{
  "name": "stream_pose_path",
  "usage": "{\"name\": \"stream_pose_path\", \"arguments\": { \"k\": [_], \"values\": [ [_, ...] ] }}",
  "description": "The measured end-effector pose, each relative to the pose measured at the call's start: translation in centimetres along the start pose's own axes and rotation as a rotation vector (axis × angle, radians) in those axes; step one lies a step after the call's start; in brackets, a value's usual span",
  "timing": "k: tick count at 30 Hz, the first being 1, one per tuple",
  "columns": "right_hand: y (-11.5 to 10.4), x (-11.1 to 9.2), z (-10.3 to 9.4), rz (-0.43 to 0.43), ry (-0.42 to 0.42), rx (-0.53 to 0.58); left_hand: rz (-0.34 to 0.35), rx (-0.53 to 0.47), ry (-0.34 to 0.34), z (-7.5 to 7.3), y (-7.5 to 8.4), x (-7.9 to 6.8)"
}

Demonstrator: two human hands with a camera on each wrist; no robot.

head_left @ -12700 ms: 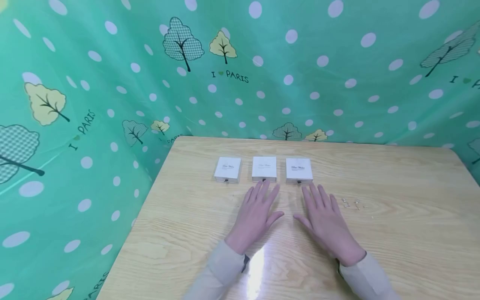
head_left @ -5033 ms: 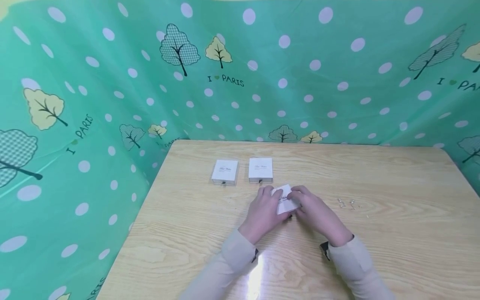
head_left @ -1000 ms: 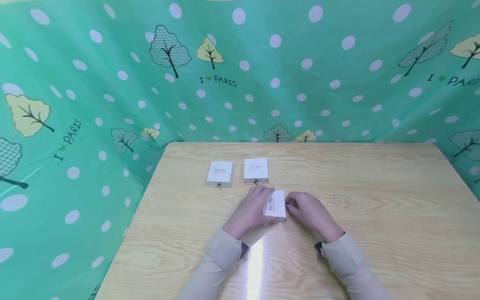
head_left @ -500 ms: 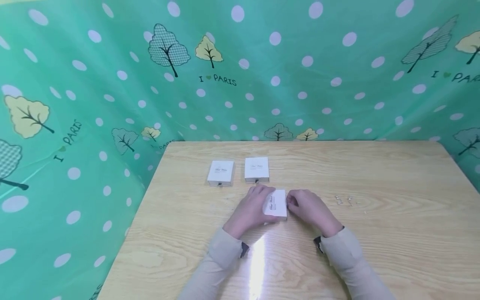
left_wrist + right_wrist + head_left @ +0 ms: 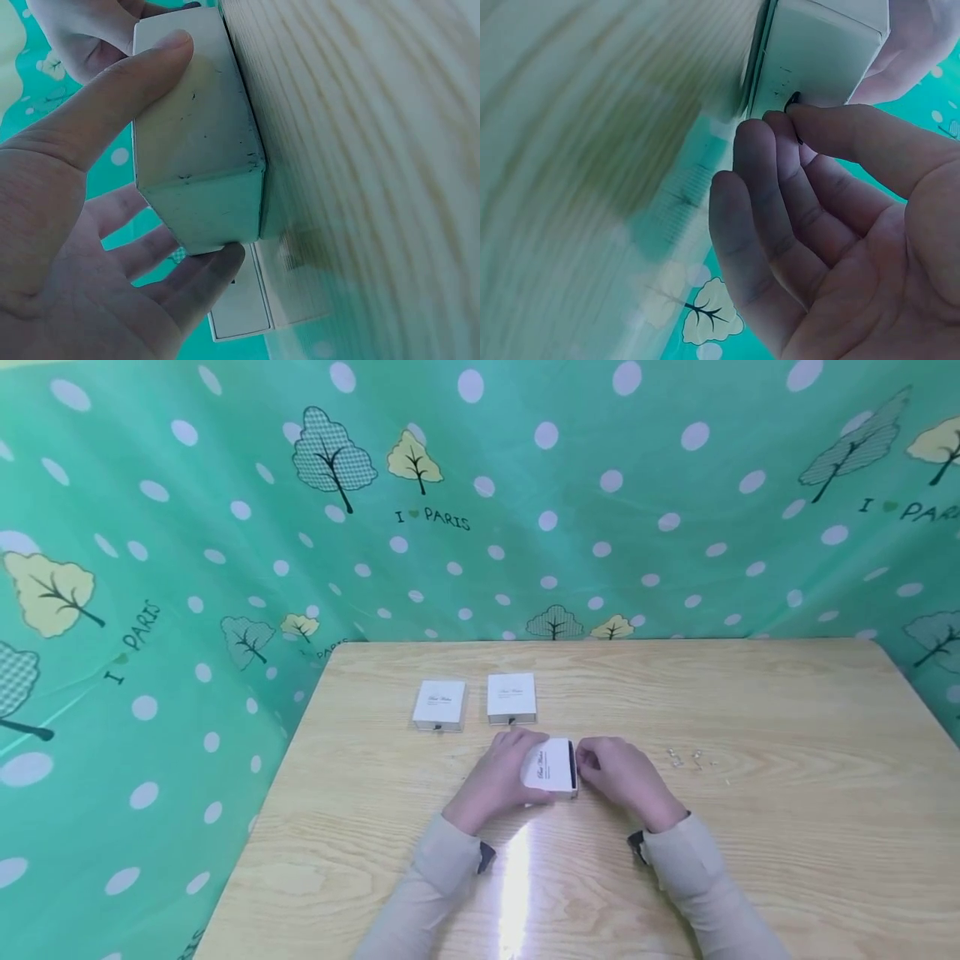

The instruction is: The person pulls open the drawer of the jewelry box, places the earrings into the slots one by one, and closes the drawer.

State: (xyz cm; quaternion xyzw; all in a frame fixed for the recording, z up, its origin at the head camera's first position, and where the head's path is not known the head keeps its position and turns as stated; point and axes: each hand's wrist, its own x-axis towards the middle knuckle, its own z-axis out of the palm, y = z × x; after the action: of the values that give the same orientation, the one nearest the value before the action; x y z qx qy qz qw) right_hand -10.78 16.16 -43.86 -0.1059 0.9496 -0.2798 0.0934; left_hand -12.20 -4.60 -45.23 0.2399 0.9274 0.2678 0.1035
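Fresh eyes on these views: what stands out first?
First, the green dotted cloth behind the table. Then, mid-table, the left hand gripping a white box while the right hand pinches its black tab. Two more white boxes sit farther back, leftward.

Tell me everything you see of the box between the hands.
The box is white, cardboard-like, with dark lettering on top and small dark marks on one side. It lies flat on the table, its drawer slightly out, showing a dark strip. The left hand grips it; the right hand pinches its black tab.
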Motion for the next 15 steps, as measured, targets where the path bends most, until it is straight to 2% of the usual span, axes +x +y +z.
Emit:
{"name": "stream_pose_path", "arguments": {
  "k": [15],
  "values": [
    [0.53,-0.18,-0.44,0.067,-0.034,-0.001,-0.023,-0.019,-0.015,-0.19,0.15,0.0]
  ]
}}
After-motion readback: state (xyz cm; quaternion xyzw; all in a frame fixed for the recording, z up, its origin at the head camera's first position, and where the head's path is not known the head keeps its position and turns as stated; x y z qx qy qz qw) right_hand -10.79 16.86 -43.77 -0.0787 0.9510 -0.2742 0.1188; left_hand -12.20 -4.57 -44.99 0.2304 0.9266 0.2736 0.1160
